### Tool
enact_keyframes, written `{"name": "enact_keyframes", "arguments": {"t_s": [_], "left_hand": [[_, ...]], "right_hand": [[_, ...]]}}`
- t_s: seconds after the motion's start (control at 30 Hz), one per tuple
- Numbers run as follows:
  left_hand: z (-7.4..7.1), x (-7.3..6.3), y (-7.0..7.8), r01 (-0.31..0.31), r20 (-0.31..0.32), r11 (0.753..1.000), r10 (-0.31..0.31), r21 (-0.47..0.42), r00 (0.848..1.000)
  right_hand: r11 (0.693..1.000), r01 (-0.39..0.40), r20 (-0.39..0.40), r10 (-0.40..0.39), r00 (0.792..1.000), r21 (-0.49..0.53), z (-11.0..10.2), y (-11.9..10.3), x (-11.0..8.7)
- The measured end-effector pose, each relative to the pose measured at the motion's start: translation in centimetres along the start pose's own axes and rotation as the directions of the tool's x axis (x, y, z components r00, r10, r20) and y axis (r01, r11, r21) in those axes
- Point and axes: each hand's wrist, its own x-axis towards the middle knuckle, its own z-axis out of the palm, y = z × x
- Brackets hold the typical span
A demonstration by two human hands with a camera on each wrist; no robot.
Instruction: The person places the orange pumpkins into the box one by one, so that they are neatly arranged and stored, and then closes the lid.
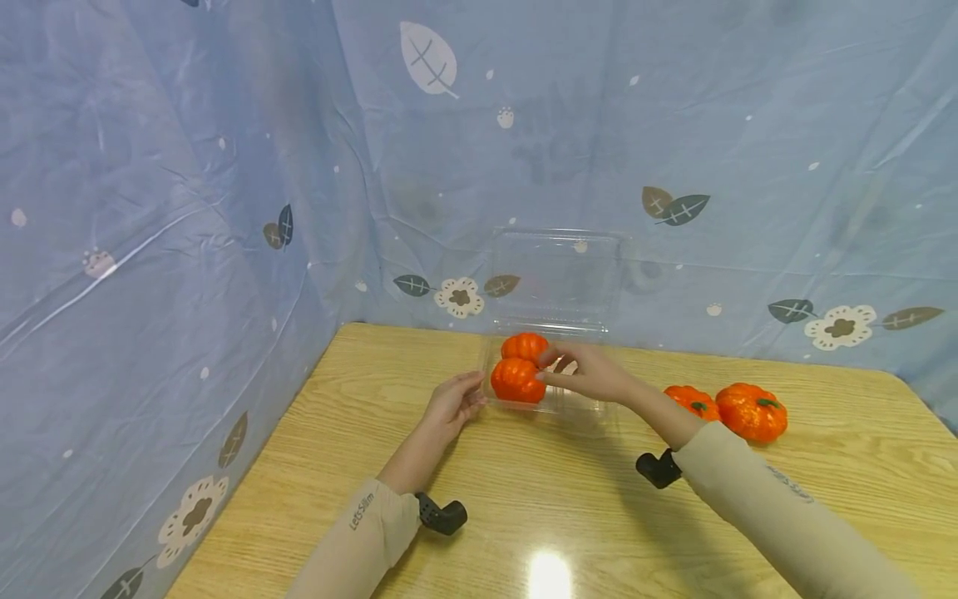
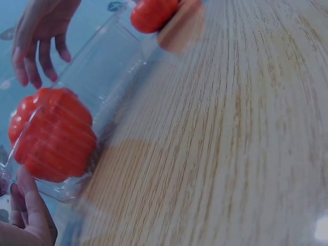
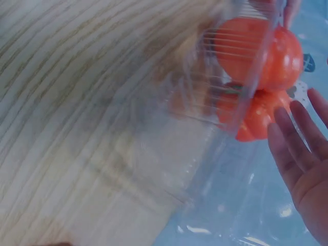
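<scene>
A clear plastic clamshell box (image 1: 580,408) stands at the back of the table, its lid (image 1: 557,274) raised against the cloth. In its left part sit two orange toy pumpkins, the front pumpkin (image 1: 518,383) before the rear pumpkin (image 1: 524,344). My left hand (image 1: 449,406) pinches the box's left edge near the front corner. Over the box is my right hand (image 1: 590,373), its fingertips close beside the pumpkins. In the right wrist view the fingers (image 3: 293,141) look fairly straight and hold nothing; whether they touch a pumpkin I cannot tell.
Two more pumpkins lie on the table to the right, a speckled pumpkin (image 1: 751,413) and another pumpkin (image 1: 692,403) partly behind my right forearm. A blue patterned cloth (image 1: 636,150) hangs along the back and left of the wooden table (image 1: 584,516).
</scene>
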Motion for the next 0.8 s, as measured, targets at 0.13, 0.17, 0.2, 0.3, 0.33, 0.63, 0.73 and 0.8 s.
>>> {"name": "enact_keyframes", "arguments": {"t_s": [0.13, 0.17, 0.2, 0.3, 0.33, 0.63, 0.73, 0.8], "left_hand": [[0.0, 0.0, 0.0, -0.006, 0.005, 1.000, 0.006, -0.002, 1.000], [0.0, 0.0, 0.0, -0.006, 0.005, 1.000, 0.006, 0.001, 1.000], [0.0, 0.0, 0.0, -0.005, 0.004, 1.000, 0.005, 0.003, 1.000], [0.1, 0.0, 0.0, 0.000, -0.001, 1.000, 0.000, 0.008, 1.000], [0.1, 0.0, 0.0, 0.002, -0.003, 1.000, -0.002, 0.011, 1.000], [0.1, 0.0, 0.0, 0.002, -0.004, 1.000, -0.002, 0.027, 1.000], [0.1, -0.1, -0.1, -0.004, -0.001, 1.000, 0.004, 0.028, 1.000], [0.0, -0.1, -0.1, -0.003, -0.001, 1.000, 0.003, 0.022, 1.000]], "right_hand": [[1.000, 0.030, 0.050, -0.029, 0.998, -0.010, -0.8, -0.3, -0.5], [1.000, 0.030, 0.064, -0.029, 0.997, -0.004, -1.0, -0.5, -0.6], [0.999, 0.032, 0.079, -0.032, 0.996, -0.002, -1.2, -0.7, -0.7], [0.999, 0.044, 0.136, -0.043, 0.990, 0.003, -1.9, -1.3, -1.0], [0.999, 0.044, 0.159, -0.044, 0.986, 0.003, -2.1, -1.5, -1.1], [1.000, 0.006, 0.389, -0.010, 0.921, 0.010, -2.9, -3.2, -2.2], [1.000, 0.007, 0.406, -0.009, 0.914, 0.006, -2.9, -3.4, -2.5], [1.000, 0.010, 0.406, -0.011, 0.914, 0.004, -3.0, -3.4, -2.7]]}}
